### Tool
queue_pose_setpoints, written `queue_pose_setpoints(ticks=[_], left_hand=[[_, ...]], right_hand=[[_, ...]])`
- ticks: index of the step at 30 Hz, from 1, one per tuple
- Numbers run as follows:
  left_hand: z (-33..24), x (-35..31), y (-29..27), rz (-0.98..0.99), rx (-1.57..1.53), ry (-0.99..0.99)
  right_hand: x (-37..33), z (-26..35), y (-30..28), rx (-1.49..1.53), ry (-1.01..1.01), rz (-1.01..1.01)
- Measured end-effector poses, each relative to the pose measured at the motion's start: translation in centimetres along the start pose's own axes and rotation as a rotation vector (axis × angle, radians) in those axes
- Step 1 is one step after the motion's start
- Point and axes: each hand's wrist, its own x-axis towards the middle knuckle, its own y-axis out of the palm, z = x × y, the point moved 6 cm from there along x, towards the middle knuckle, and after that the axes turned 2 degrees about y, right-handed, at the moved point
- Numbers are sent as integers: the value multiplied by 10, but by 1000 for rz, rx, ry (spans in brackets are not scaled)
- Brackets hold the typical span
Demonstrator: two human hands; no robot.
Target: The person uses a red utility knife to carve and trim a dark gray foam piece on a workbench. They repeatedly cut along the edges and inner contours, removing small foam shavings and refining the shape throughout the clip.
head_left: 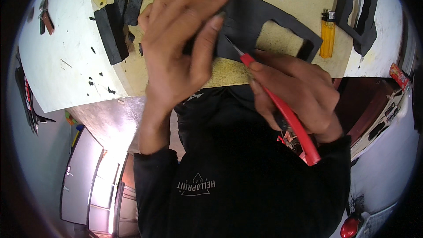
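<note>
My left hand (178,46): grasps 1 black cut-out panel (245,12), upper centre.
My right hand (302,88): grips 1 red-handled blade (288,117), tip over the panel.
Yellow lighter (327,39): 1, upper right.
Black frame (369,0): 1, far upper right.
Black block (111,33): 1, upper left.
Hand tool (47,21): 1, far upper left.
Obstruction: left hand covers the panel's left end.

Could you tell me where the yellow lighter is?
The yellow lighter is at the head view's upper right, between the held black piece and another black cut-out.

Pale door (81,180) beside glaring light (121,139)
</note>
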Motion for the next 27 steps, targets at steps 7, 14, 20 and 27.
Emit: queue_pose_setpoints(ticks=[7, 14, 20, 27], left_hand=[[5, -6, -9, 11, 104, -23], [6, -9, -5, -37, 117, -52], [8, -10, -5, -29, 130, -42], [5, -8, -6, 16, 152, -35]], right_hand=[[4, -1, 22, -53, -58, -55], [14, 2, 18, 20, -63, 60], [20, 0, 15, 44, -85, 118], [27, -3, 8, 53, -78, 239]])
